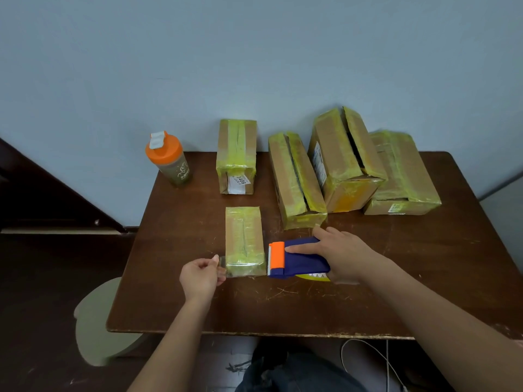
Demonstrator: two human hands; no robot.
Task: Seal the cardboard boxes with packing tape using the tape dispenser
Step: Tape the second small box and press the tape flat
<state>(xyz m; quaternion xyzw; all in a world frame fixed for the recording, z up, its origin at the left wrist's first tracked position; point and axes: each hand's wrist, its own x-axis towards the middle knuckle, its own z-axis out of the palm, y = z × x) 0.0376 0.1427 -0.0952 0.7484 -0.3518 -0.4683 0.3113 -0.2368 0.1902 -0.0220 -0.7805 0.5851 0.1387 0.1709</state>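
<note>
Setting: a dark brown wooden table stands against a pale blue wall, seen from above by a head-worn camera; the person sits at the 6 o'clock edge.
Nearest box: a small cardboard box lies just left of the table's middle, its top already crossed with yellowish tape.
Tape strip: a clear length of tape runs across the near end of this box, from the dispenser to the left hand.
Left hand: the left hand, at 7 o'clock of the box, pinches the free tape end between thumb and fingertips.
Right hand: the right hand, at 4 o'clock of the box, grips the blue and orange tape dispenser, index finger laid along its top, the toothed blade touching the box's right side.
Progress: this box appears to be getting an end strip, not yet cut.
Boxes behind: a taped box sits at 12 o'clock; two boxes at 1 o'clock show open dark seams and likely still need sealing; a flat box at 2 o'clock looks taped.
Other items: an orange-lidded bottle stands at 10 o'clock near the back left corner.
Open room: bare tabletop lies along the near edge and to the right; the left edge is near the left hand.
</note>
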